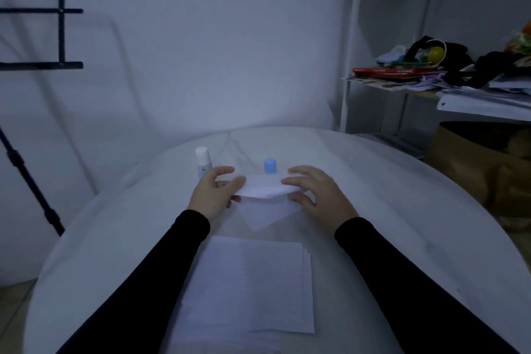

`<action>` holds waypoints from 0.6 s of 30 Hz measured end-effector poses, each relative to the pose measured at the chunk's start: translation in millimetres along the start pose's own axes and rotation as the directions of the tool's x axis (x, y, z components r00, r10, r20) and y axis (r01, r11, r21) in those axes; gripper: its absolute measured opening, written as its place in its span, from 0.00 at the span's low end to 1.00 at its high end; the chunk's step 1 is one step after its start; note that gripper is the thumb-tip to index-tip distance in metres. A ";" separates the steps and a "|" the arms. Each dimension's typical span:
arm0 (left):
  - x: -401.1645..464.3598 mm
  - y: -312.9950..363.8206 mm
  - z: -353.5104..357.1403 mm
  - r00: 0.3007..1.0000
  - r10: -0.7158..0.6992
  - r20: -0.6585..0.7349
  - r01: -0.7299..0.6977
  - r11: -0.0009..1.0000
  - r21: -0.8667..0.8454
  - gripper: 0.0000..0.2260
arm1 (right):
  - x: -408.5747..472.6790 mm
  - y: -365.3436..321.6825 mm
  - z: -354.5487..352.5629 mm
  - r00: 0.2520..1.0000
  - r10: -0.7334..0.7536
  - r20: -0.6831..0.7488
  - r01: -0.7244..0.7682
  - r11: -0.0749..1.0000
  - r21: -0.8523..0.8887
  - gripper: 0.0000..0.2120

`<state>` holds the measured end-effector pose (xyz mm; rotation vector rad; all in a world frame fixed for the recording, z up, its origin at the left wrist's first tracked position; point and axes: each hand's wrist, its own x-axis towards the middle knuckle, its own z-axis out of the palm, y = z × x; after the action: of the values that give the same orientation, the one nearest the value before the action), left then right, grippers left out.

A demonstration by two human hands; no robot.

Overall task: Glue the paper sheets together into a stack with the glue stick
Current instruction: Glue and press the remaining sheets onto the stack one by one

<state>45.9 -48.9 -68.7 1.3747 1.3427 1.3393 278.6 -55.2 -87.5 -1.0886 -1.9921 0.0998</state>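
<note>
Plainly, both hands hold one paper sheet aloft beyond stack: left hand pinches left edge, thumb over top; right hand fingers curl round right edge. Glue stick stands uncapped beyond stack, blue cap beside it.

Risks: sheet sags mid-span, may crease or land skewed on stack; exposed glue may dry.

Unclear: glue on sheet underside, stack sheet count, dim light.
</note>
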 end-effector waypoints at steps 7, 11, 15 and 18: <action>-1.2 -2.4 -4.9 0.999 -0.016 0.048 0.019 0.996 -0.083 0.07 | -2.8 -7.1 -8.8 0.906 0.419 0.066 -0.423 0.902 0.088 0.26; -7.7 1.2 -6.2 0.994 -0.046 0.101 0.044 0.999 0.023 0.08 | 0.2 -6.3 -4.9 0.878 0.479 0.019 -0.474 0.861 0.187 0.23; -11.4 -0.4 -10.0 0.971 -0.130 0.200 0.118 0.991 0.070 0.11 | 0.5 -1.5 -2.5 0.835 0.550 -0.014 -0.542 0.827 0.147 0.17; -14.8 0.2 -5.7 0.972 -0.144 0.187 0.113 0.980 0.167 0.07 | -0.7 4.6 -0.4 0.816 0.576 -0.051 -0.571 0.816 0.092 0.11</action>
<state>42.0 -64.2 -70.0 1.4562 1.3974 1.0018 282.1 -53.0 -89.6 -1.5922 -1.5155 0.4408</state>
